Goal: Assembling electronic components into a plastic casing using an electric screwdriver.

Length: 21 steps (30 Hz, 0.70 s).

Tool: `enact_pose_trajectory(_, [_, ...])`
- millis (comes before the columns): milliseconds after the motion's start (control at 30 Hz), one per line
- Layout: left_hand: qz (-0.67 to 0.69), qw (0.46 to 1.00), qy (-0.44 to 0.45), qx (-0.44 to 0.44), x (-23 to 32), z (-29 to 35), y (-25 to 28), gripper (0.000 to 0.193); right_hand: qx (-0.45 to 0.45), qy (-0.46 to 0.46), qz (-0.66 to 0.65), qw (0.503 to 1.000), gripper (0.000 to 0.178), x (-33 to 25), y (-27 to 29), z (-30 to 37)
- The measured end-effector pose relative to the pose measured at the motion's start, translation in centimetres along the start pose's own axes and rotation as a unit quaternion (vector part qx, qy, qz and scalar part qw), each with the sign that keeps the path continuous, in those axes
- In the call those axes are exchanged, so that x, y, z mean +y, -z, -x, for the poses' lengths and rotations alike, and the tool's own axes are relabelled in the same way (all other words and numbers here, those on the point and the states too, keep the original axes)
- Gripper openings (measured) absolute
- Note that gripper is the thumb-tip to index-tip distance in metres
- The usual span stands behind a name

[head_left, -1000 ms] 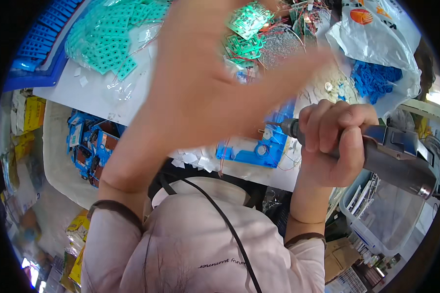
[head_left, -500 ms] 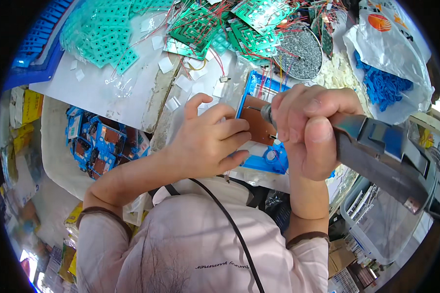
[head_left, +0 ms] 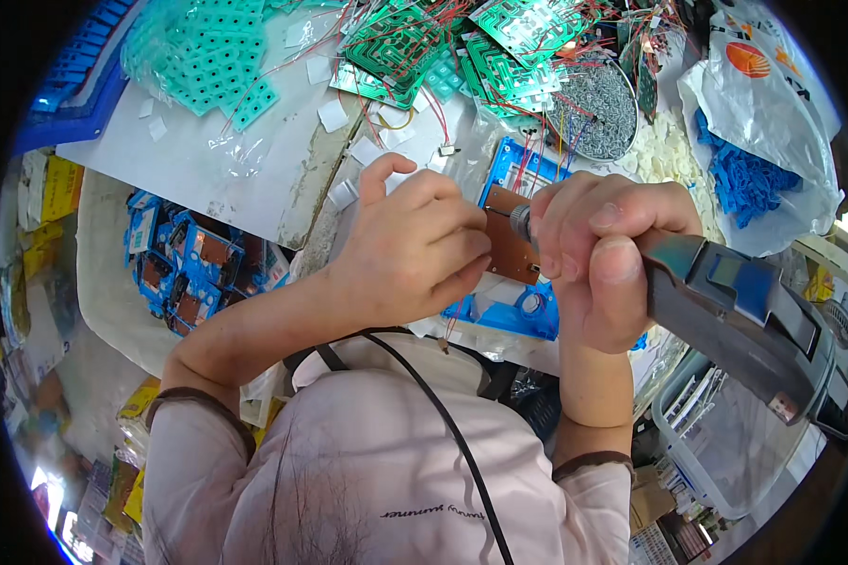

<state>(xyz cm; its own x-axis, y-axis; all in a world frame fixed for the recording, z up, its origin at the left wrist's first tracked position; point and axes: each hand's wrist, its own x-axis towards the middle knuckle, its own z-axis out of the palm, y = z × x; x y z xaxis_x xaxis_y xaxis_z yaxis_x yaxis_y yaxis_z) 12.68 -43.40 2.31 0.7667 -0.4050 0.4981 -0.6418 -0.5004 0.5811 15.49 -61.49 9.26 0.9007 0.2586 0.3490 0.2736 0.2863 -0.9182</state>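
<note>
A cordless electric screwdriver (head_left: 735, 311) with a dark grey body lies in my right hand (head_left: 603, 250), fingers wrapped round it. Its knurled chuck (head_left: 520, 221) points left over a brown circuit board (head_left: 512, 250), and the tip is hard to make out. The board sits in a blue plastic housing (head_left: 521, 315) on the table, partly covered by my right hand. Beside the board's left edge is my left hand (head_left: 419, 245), its fingers bent together and the little finger raised. Whatever its fingertips pinch is hidden. Thin red wires run from the housing's far end.
Green circuit boards (head_left: 396, 52) with red wires lie at the back, near a round dish of small screws (head_left: 598, 108). A white plastic bag (head_left: 763, 104) holds blue pieces (head_left: 744, 174). Left stands a white tub (head_left: 104, 273) of blue assemblies (head_left: 193, 264); turquoise pads (head_left: 207, 56) lie behind.
My left hand's spread fingers and thumb have drawn together beside the board. The table's things appear slightly farther right in view. My right hand keeps its hold on the screwdriver.
</note>
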Motion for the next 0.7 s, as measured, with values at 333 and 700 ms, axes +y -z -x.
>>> enact_pose_trajectory(333, [-0.041, 0.998, -0.036, -0.034, 0.5, 0.5, 0.1, 0.013, 0.013, -0.023, 0.086, 0.996, 0.031, 0.6, -0.9, -0.5])
enact_pose_trajectory(700, [-0.025, 0.997, -0.049, -0.061, 0.1, 1.3, 0.2, 0.025, 0.002, -0.041, -0.073, 0.997, 0.029, -3.2, 0.5, 3.4])
